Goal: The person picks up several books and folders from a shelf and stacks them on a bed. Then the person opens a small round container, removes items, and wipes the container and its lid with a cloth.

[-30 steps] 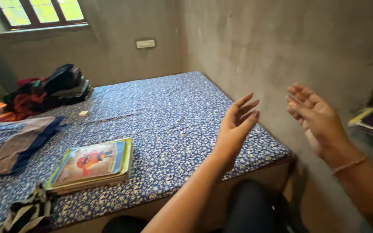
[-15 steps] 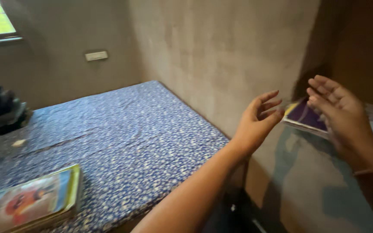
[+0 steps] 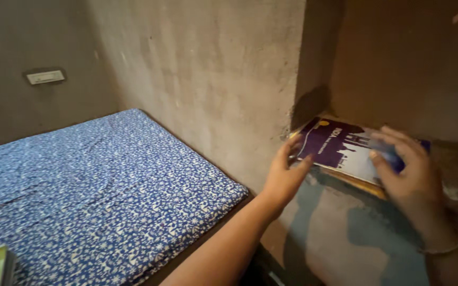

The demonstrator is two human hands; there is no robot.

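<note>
Head view, the only one I have, looks down over both my forearms toward a recessed shelf [image 3: 454, 159] cut into the grey plaster wall [image 3: 213, 79]. A purple book [image 3: 340, 145] lies flat near the shelf's front edge, on top of at least one more thin book whose yellowish edge [image 3: 356, 182] shows beneath it. My left hand [image 3: 284, 172] reaches up from below, palm turned inward, its fingers [image 3: 299, 159] loosely spread and touching the book's near-left corner. My right hand [image 3: 406, 169] comes in from the right, wrist bent, fingers spread flat over the cover's right part; neither hand has closed round anything yet, as far as I can tell.

I judge the book thin, light and somewhat floppy, with a glossy cover that could slide under flat fingers. The better hold looks to be at the two side edges, thumbs on top and fingers beneath, lifting the small stack together so nothing slips off the ledge.

Both my arms are stretched forward, the left one rising steeply from the bottom of the frame. To the left lies a bed [image 3: 96, 185] with a blue-and-white patterned sheet, and a white switch plate [image 3: 45, 77] sits on the far wall.
</note>
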